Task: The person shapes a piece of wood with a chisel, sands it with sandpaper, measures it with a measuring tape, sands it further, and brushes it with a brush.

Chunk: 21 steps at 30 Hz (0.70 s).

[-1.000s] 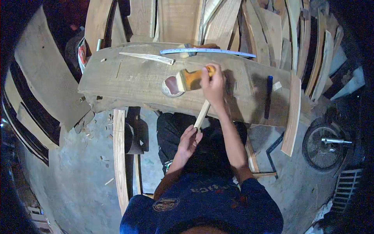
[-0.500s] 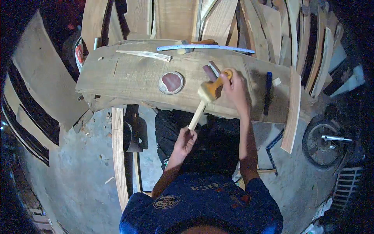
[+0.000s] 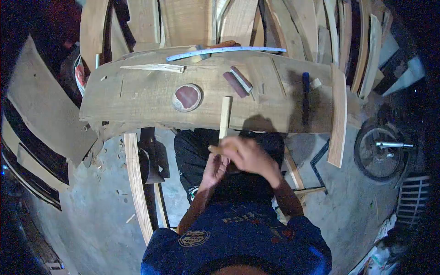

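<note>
My left hand [image 3: 215,170] is closed around the lower end of a pale wooden stick [image 3: 225,117], whose upper end reaches over the bench edge. Just above it, my right hand [image 3: 250,158] is smeared by motion and crosses over the stick. Its fingers are closed on a brush; only a tan bit of the brush [image 3: 213,149] shows past the fingertips, and the rest is hidden. Ahead on the wooden bench [image 3: 146,101] lie a round tin [image 3: 187,97] with a dark red top and a folded piece of reddish sandpaper [image 3: 236,84].
Along the bench's far side lie a bluish curved strip [image 3: 224,52], another brush [image 3: 199,55] and a wood sliver [image 3: 156,68]. A dark blue rod [image 3: 305,98] and a curved board [image 3: 338,119] are at right. A wheel [image 3: 382,149] stands on the floor [image 3: 103,206].
My right hand has swung down and left with the brush, from the stick's upper end to near my left hand. The stick is now more upright. The view has shifted slightly.
</note>
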Tool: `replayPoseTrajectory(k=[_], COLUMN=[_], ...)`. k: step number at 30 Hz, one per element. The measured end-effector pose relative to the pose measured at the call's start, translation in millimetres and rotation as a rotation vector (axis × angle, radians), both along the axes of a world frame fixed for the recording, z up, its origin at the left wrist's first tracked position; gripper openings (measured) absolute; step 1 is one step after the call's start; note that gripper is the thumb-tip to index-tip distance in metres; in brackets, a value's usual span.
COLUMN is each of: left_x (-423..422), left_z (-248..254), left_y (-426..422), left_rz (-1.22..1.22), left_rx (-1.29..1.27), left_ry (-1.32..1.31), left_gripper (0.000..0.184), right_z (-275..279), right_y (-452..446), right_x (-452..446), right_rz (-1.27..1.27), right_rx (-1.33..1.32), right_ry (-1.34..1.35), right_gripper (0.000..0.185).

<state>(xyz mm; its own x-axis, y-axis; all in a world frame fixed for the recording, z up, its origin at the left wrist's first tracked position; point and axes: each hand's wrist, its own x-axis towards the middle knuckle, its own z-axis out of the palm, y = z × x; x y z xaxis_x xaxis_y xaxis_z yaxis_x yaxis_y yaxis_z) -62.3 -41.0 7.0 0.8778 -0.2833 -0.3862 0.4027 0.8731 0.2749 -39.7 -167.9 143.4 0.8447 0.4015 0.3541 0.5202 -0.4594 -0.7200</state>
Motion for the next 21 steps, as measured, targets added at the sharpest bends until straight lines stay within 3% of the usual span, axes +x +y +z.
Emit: replayPoseTrajectory(k=[1, 2, 5, 11, 13, 14, 15, 16, 17, 18, 19, 21], left_x=[3, 7, 4, 10, 15, 21, 25, 31, 36, 35, 32, 24], left_z=[-18, -23, -22, -10, -3, 2, 5, -2, -6, 2, 13, -12], left_y=[1, -1, -2, -2, -5, -7, -9, -4, -12, -13, -13, 1], left_rz=[-0.087, -0.150, -0.096, -0.104, -0.095, -0.064, -0.035, -0.161, -0.045, -0.057, -0.070, -0.213], left_rx=[-0.235, -0.485, -0.591, -0.547, -0.507, -0.499, -0.491, -0.608, -0.282, -0.181, -0.081, 0.020], left_ry=[0.171, 0.250, 0.382, 0.333, 0.306, 0.320, 0.334, 0.267, 0.214, 0.171, 0.128, 0.100], left_gripper=[0.021, 0.020, 0.026, 0.021, 0.021, 0.021, 0.021, 0.020, 0.019, 0.018, 0.018, 0.017], right_z=[4, -4, -5, 12, 9, -32, -33, -35, -38, -25, -43, -97], right_y=[-8, -16, -36, -45, -55, -99, -111, -122, -131, -131, -142, -172], right_x=[9, 23, 69, 91, 70, 76, 72, 68, 56, 45, 48, 66], right_rz=[-0.101, -0.219, -0.264, -0.354, -0.748, -0.635, -0.574, -0.514, -0.737, -0.959, -0.981, -0.871], right_rx=[0.052, 0.082, 0.209, 0.194, 0.669, 1.074, 1.270, 1.470, 1.389, 1.296, 1.292, 1.528], right_ry=[0.170, 0.155, -0.020, -0.247, -0.234, -0.175, -0.147, -0.128, -0.178, -0.227, -0.240, -0.152], right_gripper=[0.016, 0.017, 0.015, 0.014, 0.013, 0.015, 0.015, 0.016, 0.016, 0.016, 0.016, 0.019])
